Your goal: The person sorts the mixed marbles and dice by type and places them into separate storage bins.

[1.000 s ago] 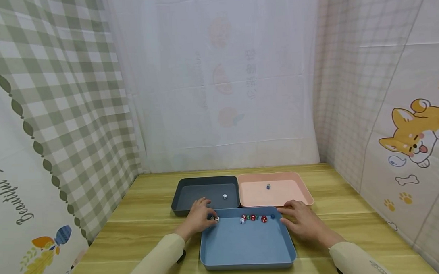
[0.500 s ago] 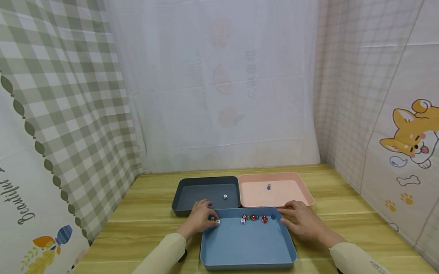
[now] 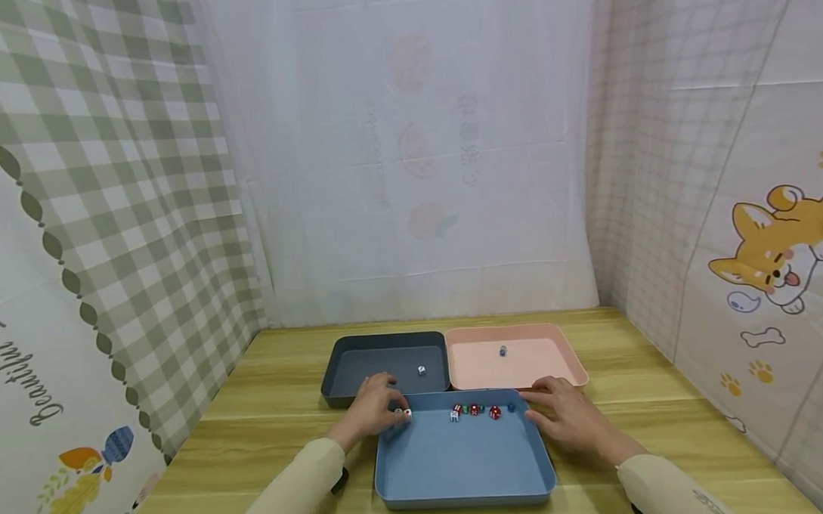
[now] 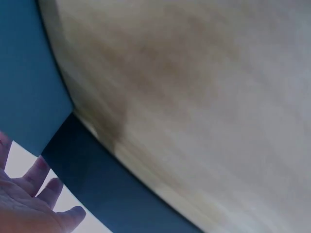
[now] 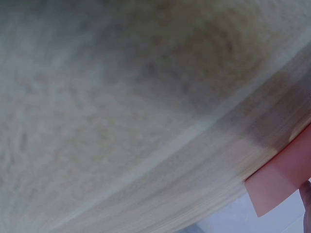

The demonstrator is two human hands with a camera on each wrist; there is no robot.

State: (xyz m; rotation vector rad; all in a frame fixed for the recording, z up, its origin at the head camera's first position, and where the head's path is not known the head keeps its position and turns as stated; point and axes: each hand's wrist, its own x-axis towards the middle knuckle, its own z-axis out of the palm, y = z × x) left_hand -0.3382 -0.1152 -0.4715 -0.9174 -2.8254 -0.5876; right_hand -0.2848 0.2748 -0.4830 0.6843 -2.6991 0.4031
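Observation:
My left hand (image 3: 371, 408) reaches over the far left corner of the blue tray (image 3: 465, 459). Its thumb and index finger pinch a white die (image 3: 408, 414) low in that corner; a darker die (image 3: 398, 411) shows in the gap between them. In the left wrist view, other fingers (image 4: 36, 174) of this hand are spread beyond the tray walls, which hide its fingertips. My right hand (image 3: 568, 414) rests at the tray's far right corner, fingers extended against the rim, near a blue die (image 3: 511, 408). Only a sliver of it shows in the right wrist view.
Along the blue tray's far side lie red dice (image 3: 495, 412), small green dice (image 3: 466, 409) and a white die (image 3: 454, 416). Behind stand a dark grey tray (image 3: 368, 364) with a white die (image 3: 421, 370) and a pink tray (image 3: 537, 358) with a blue die (image 3: 503, 351).
The white die at my left fingertips shifts slightly within the corner. My right hand and the other dice stay where they were.

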